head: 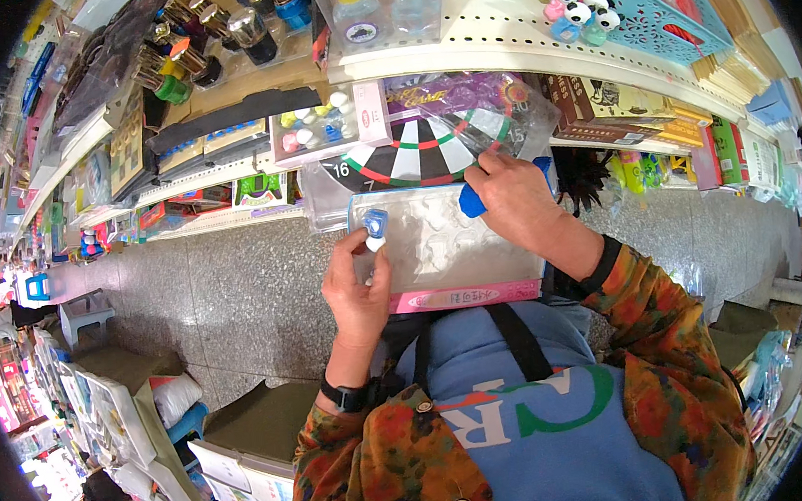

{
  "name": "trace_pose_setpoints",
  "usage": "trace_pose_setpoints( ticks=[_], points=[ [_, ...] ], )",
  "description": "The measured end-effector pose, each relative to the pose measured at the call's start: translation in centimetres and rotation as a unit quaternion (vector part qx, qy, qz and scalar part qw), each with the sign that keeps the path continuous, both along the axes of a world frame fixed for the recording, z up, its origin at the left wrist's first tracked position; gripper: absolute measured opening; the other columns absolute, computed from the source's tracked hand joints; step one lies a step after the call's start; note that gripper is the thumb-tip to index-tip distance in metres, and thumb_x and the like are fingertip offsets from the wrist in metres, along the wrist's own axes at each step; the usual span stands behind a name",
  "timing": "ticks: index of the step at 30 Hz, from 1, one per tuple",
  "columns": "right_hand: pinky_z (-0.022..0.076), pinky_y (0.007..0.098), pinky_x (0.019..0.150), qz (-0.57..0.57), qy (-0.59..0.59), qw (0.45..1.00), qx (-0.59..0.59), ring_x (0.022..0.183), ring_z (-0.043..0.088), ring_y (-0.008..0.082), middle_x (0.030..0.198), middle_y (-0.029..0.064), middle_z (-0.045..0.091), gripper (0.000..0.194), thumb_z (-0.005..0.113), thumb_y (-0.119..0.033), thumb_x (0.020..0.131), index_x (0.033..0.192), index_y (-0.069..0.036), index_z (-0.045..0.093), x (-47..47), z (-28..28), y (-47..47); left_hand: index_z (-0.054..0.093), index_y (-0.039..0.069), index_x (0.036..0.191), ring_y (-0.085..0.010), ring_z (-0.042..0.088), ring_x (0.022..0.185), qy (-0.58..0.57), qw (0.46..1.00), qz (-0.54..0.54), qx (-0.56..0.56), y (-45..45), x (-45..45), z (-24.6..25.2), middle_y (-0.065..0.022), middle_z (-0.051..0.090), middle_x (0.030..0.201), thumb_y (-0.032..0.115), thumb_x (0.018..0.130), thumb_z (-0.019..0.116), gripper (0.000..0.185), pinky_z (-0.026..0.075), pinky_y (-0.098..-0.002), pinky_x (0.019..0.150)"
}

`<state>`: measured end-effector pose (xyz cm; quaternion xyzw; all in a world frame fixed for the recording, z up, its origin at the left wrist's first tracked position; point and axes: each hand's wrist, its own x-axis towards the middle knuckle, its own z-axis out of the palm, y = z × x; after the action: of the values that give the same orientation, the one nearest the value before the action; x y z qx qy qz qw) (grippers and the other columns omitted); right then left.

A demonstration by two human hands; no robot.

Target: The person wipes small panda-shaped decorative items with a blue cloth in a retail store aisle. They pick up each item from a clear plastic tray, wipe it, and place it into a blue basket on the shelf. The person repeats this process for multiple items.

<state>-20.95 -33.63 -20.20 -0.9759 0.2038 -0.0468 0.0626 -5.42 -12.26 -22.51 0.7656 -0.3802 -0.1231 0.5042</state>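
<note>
Between the thumb and fingers of my left hand (358, 289) is a small blue bottle (375, 221) with a white cap pointing towards me; it looks like nail polish. It hovers at the left edge of a shallow box (416, 267) with a clear moulded plastic tray and a pink printed side. Over the box's far right corner, my right hand (517, 195) grips a bunched blue cloth (471, 201), part of which sticks out past the knuckles. The tray's hollows show no bottles where I can see them. The box rests at my lap.
Behind the box, a plastic-wrapped dartboard (428, 142) leans out from the shelf. A pink box of small bottles (324, 126) lies beside it. Above are nail polish bottles (215, 39), panda-topped bottles (569, 4) and a turquoise basket (657, 4). A grey stool (86, 310) stands left.
</note>
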Motion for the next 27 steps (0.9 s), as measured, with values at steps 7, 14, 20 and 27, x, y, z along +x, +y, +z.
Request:
trace_pose_setpoints(
  ticks=[7,14,20,27],
  points=[
    [0.0551,0.0361,0.078,-0.137,-0.283,0.888,0.336,0.090,0.071,0.0278,0.099,0.0118,0.071,0.025,0.077,-0.024,0.091,0.103,-0.006,0.066,0.0,2.3,0.0,0.058,0.006,0.123,-0.0280,0.073,0.098,0.652,0.732,-0.096,-0.174,-0.5,-0.4,2.4,-0.0196,0.072,0.109,0.014,0.099,0.064,0.026,0.059,-0.0377,0.087],
    [0.0504,0.0333,0.093,-0.007,-0.365,0.758,0.540,0.109,0.063,0.0184,0.115,0.0065,0.067,0.028,0.068,-0.015,0.098,0.124,-0.007,0.063,0.2,4.7,2.8,0.057,0.006,0.125,-0.0268,0.069,0.099,0.785,0.581,-0.130,-0.174,-1.7,-2.0,2.5,-0.0174,0.071,0.111,0.021,0.097,0.063,0.032,0.056,-0.0369,0.090],
    [0.0491,0.0427,0.096,0.128,-0.264,0.876,0.384,0.110,0.061,0.0377,0.122,0.0142,0.063,0.046,0.069,-0.005,0.085,0.129,-0.008,0.059,0.7,4.3,3.0,0.063,0.003,0.121,-0.0230,0.067,0.088,0.797,0.580,-0.102,-0.136,-1.9,-2.4,3.6,-0.0120,0.071,0.101,0.022,0.101,0.058,0.028,0.055,-0.0327,0.077],
    [0.0501,0.0287,0.076,-0.060,-0.289,0.734,0.612,0.083,0.061,0.0110,0.094,0.0019,0.066,0.025,0.066,-0.017,0.099,0.121,-0.006,0.062,0.3,3.7,4.6,0.058,0.003,0.126,-0.0212,0.069,0.086,0.626,0.759,-0.142,-0.107,-1.6,-2.5,4.4,-0.0111,0.071,0.101,0.024,0.103,0.060,0.031,0.055,-0.0329,0.078]
  ],
)
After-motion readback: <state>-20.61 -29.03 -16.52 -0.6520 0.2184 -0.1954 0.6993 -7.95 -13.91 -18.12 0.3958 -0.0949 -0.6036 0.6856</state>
